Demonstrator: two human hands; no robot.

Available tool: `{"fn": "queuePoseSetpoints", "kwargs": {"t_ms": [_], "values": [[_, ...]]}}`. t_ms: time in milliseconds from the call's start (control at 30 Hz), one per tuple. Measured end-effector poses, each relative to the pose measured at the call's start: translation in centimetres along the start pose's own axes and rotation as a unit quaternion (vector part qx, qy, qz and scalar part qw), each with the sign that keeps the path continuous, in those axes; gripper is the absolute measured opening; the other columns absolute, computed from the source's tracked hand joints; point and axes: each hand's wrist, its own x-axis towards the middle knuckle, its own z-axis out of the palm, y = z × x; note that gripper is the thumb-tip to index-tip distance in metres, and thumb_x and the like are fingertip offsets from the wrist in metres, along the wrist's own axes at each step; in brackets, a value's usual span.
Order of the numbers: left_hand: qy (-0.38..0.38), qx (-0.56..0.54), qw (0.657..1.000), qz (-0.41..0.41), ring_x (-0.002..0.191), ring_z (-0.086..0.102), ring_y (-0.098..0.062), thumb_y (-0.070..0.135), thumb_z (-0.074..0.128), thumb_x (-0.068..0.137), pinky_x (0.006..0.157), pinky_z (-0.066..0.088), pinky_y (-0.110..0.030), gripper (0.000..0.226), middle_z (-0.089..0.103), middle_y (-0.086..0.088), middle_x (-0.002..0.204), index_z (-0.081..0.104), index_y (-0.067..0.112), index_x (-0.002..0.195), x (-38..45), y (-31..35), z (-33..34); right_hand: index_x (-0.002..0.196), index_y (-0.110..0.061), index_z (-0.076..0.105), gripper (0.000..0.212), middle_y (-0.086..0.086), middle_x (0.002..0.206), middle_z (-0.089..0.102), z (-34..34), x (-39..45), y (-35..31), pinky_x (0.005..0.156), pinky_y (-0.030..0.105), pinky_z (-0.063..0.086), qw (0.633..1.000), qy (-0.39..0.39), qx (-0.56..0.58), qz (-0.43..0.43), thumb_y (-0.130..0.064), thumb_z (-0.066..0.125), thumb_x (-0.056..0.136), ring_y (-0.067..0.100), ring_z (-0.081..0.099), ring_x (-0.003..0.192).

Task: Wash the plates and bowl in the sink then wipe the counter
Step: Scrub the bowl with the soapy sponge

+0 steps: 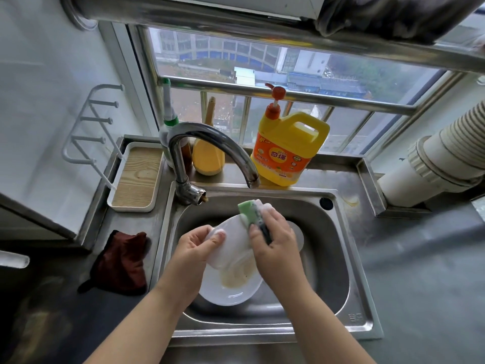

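Left hand (202,245) clamps upper plate (233,237) by its rim over the sink (338,258); right hand (273,240) grips sponge (249,211), scrubbing. Risk: soapy rim slips, plate drops onto dirty plate (231,287) below, chips.

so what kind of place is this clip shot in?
Most likely a small home kitchen, at the sink by a window. Cues: a steel sink with a curved faucet, a yellow dish soap jug on the ledge behind it, and both hands scrubbing a white plate with a green sponge.
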Motion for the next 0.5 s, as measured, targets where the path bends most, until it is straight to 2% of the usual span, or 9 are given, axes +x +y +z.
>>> {"fn": "queuePoseSetpoints", "kwargs": {"t_ms": [67, 133, 167, 233, 300, 400, 433, 500], "values": [[0.004, -0.032, 0.999, -0.011, 0.065, 0.055, -0.018, 0.024, 0.064, 0.076, 0.059, 0.047, -0.025, 0.019, 0.058, -0.009, 0.071, 0.056, 0.011, 0.065, 0.0, 0.1, -0.5, 0.122, -0.036, 0.055, 0.028, -0.015, 0.118, 0.059, -0.3, 0.5, 0.0, 0.100, 0.034, 0.044, 0.991, -0.019, 0.091, 0.094, -0.028, 0.050, 0.096, 0.010, 0.052, 0.114], [0.007, -0.071, 0.997, -0.024, 0.073, 0.056, -0.020, 0.027, 0.067, 0.074, 0.068, 0.045, -0.031, 0.018, 0.060, -0.010, 0.078, 0.060, 0.012, 0.066, 0.1, 0.0, -1.0, 0.116, -0.035, 0.058, 0.022, -0.013, 0.105, 0.064, -0.3, 0.5, 0.0, 0.091, 0.031, 0.047, 0.957, -0.049, 0.199, 0.206, -0.025, 0.048, 0.098, 0.011, 0.058, 0.104], [0.001, -0.082, 0.996, -0.030, 0.077, 0.057, -0.021, 0.030, 0.074, 0.071, 0.072, 0.044, -0.033, 0.022, 0.062, -0.011, 0.083, 0.063, 0.012, 0.069, 0.1, -0.1, -1.2, 0.119, -0.030, 0.061, 0.025, -0.008, 0.104, 0.066, -0.2, 0.3, 0.1, 0.089, 0.031, 0.048, 0.942, -0.050, 0.230, 0.239, -0.025, 0.049, 0.098, 0.014, 0.059, 0.102], [-0.020, -0.075, 0.996, -0.035, 0.085, 0.057, -0.024, 0.045, 0.086, 0.057, 0.080, 0.043, -0.037, 0.047, 0.063, -0.014, 0.092, 0.067, 0.010, 0.082, 0.2, -0.3, -1.6, 0.125, -0.026, 0.060, 0.030, -0.003, 0.107, 0.068, 0.0, 0.1, 0.5, 0.086, 0.031, 0.051, 0.935, -0.038, 0.243, 0.257, -0.026, 0.050, 0.098, 0.017, 0.061, 0.101], [-0.043, -0.052, 0.997, -0.039, 0.091, 0.055, -0.025, 0.055, 0.087, 0.051, 0.086, 0.041, -0.040, 0.064, 0.063, -0.015, 0.099, 0.070, 0.010, 0.094, 0.0, -0.1, -2.0, 0.125, -0.025, 0.061, 0.029, -0.002, 0.106, 0.068, 0.0, -0.1, 0.3, 0.080, 0.028, 0.051, 0.938, -0.025, 0.237, 0.251, -0.025, 0.050, 0.098, 0.016, 0.062, 0.099], [-0.106, 0.003, 0.993, -0.046, 0.097, 0.054, -0.030, 0.040, 0.084, 0.066, 0.090, 0.040, -0.041, 0.054, 0.063, -0.018, 0.105, 0.071, 0.007, 0.107, 0.1, 0.7, -2.9, 0.115, -0.034, 0.058, 0.021, -0.008, 0.103, 0.066, -0.5, -0.1, 0.0, 0.077, 0.024, 0.049, 0.942, -0.021, 0.231, 0.240, -0.024, 0.049, 0.098, 0.012, 0.060, 0.097], [-0.124, 0.025, 0.991, -0.047, 0.098, 0.054, -0.031, 0.030, 0.077, 0.074, 0.091, 0.041, -0.041, 0.045, 0.064, -0.019, 0.106, 0.069, 0.005, 0.110, 0.1, 1.2, -3.1, 0.117, -0.039, 0.054, 0.024, -0.011, 0.103, 0.064, -0.7, -0.2, -0.2, 0.078, 0.024, 0.049, 0.945, -0.022, 0.227, 0.234, -0.024, 0.049, 0.098, 0.010, 0.059, 0.098], [-0.148, 0.055, 0.986, -0.060, 0.099, 0.057, -0.031, 0.013, 0.064, 0.079, 0.090, 0.045, -0.041, 0.039, 0.064, -0.020, 0.108, 0.065, 0.000, 0.116, 0.5, 1.8, -3.6, 0.128, -0.037, 0.052, 0.033, -0.011, 0.110, 0.063, -0.9, -0.3, -0.3, 0.087, 0.027, 0.050, 0.954, -0.020, 0.207, 0.216, -0.024, 0.050, 0.098, 0.010, 0.058, 0.103]]}}
